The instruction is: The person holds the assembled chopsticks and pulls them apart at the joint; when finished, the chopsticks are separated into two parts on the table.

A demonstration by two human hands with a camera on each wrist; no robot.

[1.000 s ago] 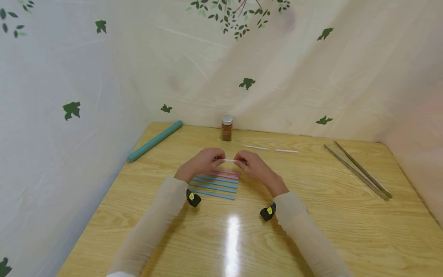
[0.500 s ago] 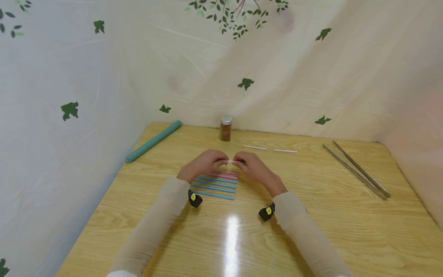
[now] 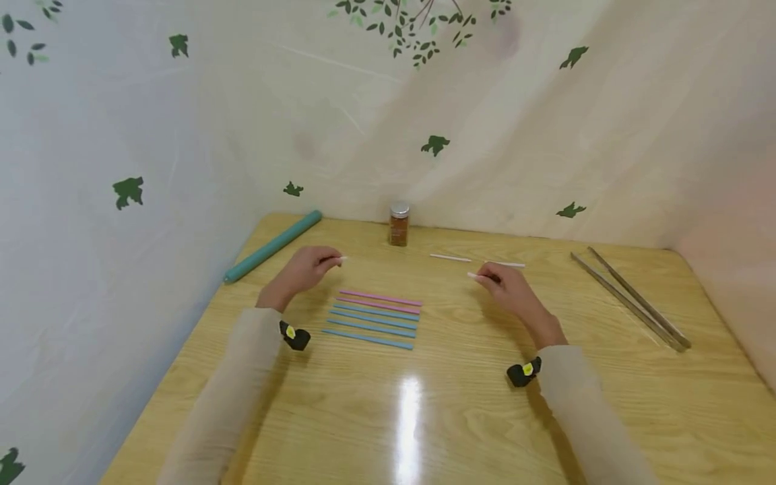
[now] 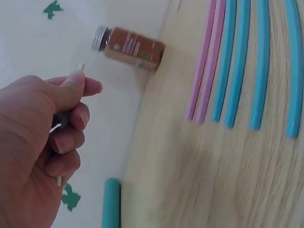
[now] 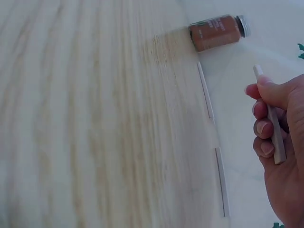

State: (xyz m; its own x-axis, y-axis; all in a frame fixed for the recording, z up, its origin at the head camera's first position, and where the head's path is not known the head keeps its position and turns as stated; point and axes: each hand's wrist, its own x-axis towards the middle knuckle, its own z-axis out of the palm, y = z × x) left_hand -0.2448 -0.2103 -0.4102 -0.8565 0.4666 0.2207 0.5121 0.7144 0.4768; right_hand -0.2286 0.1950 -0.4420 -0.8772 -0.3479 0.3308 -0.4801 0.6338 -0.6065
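My left hand (image 3: 306,269) is above the table, left of the sticks, pinching a short white stick piece (image 4: 81,66) between thumb and forefinger. Its tip pokes out past the thumb, and the curled fingers hide most of the rest. On the other side my right hand (image 3: 509,293) grips a second white stick piece (image 5: 278,142), which runs down across the fingers in the right wrist view. Between the hands lie two pink sticks (image 3: 388,299) and several blue sticks (image 3: 371,322), side by side. Two more white pieces (image 3: 450,257) lie end to end behind the right hand.
A jar of reddish-brown contents with a silver lid (image 3: 399,226) stands at the back of the table (image 3: 339,417). A teal cylinder (image 3: 273,247) lies along the left edge. Long metal tongs (image 3: 630,298) lie at the right. Patterned cloth (image 3: 327,135) hangs behind.
The hands were close together at the middle, both holding one white stick. They have now parted to left and right, each with a separate white piece, uncovering the coloured sticks.
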